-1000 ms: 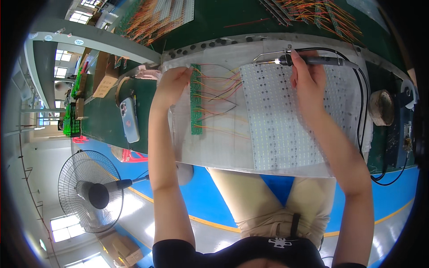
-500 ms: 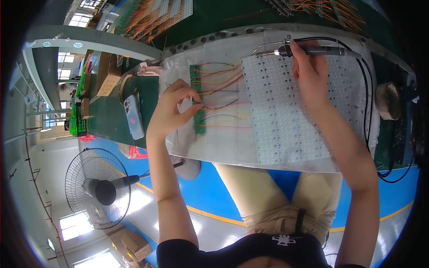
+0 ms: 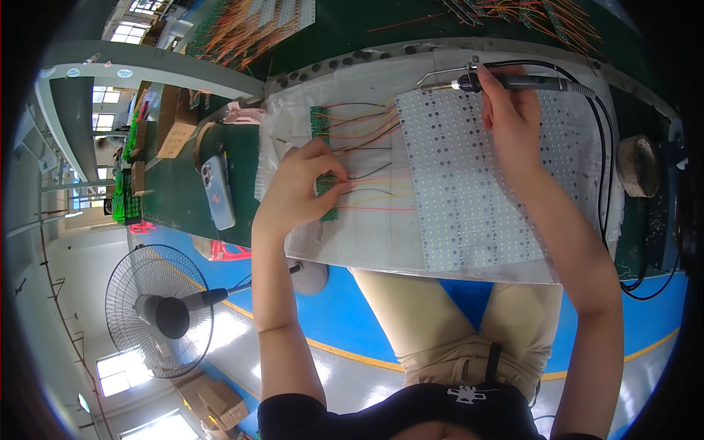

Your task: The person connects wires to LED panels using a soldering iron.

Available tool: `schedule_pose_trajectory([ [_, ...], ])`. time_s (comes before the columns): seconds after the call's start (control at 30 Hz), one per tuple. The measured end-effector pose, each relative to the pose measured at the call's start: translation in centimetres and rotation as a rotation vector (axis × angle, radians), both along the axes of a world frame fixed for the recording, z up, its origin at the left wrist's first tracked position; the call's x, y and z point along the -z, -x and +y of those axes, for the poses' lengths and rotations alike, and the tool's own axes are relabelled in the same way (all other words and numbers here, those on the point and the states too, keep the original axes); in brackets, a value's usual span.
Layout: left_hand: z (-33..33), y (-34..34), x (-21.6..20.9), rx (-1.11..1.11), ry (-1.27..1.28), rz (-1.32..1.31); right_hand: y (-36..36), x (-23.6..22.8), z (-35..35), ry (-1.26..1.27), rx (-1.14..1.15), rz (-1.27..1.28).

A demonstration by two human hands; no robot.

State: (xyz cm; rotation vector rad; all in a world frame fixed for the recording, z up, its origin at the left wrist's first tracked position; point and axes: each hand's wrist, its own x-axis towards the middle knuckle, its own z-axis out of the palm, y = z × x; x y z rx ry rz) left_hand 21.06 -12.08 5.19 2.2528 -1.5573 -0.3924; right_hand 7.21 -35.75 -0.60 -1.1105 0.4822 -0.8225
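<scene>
My left hand (image 3: 297, 192) is over a narrow green circuit board (image 3: 320, 123), thumb and fingertips pinched on a thin wire (image 3: 367, 180) at the board's right side. Several red, yellow and black wires (image 3: 363, 134) run from that board to the right; my fingers cover part of its middle. In my right hand (image 3: 513, 125) is a soldering iron (image 3: 546, 83), held level with its tip pointing left. Beneath that hand lies a pale perforated-looking sheet (image 3: 455, 198) with rows of dots, and the far wires reach its left edge.
A phone (image 3: 218, 192) lies on the green table to the left. Black cable (image 3: 606, 147) from the iron runs down the right side, beside a round container (image 3: 636, 167). Bundles of wired boards (image 3: 249, 33) sit at the back. A fan (image 3: 161, 312) stands at the lower left.
My left hand has moved right and slightly down along the circuit board, and its fingertips have closed together at a wire. The right hand with the soldering iron has barely moved.
</scene>
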Motion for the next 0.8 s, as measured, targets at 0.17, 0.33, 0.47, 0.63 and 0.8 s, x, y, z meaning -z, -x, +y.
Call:
schedule_pose_trajectory([
  [0.17,-1.2,1.1,0.0,0.025,-0.053,-0.065,0.0,0.3,-0.2,0.004,-0.016,-0.041],
  [0.33,-2.5,1.5,0.7,0.13,0.062,-0.059,-0.2,0.3,0.0,0.017,-0.01,-0.029],
  [0.47,-4.2,1.7,1.2,0.181,0.048,0.019,-0.1,0.1,0.1,0.017,0.012,0.008],
  [0.63,-6.3,1.3,1.6,0.27,0.034,0.144,0.1,-0.1,0.0,0.027,0.012,0.014],
  [0.8,-6.4,0.4,2.4,0.269,0.055,0.189,0.0,-0.1,0.2,0.048,0.021,0.076],
])
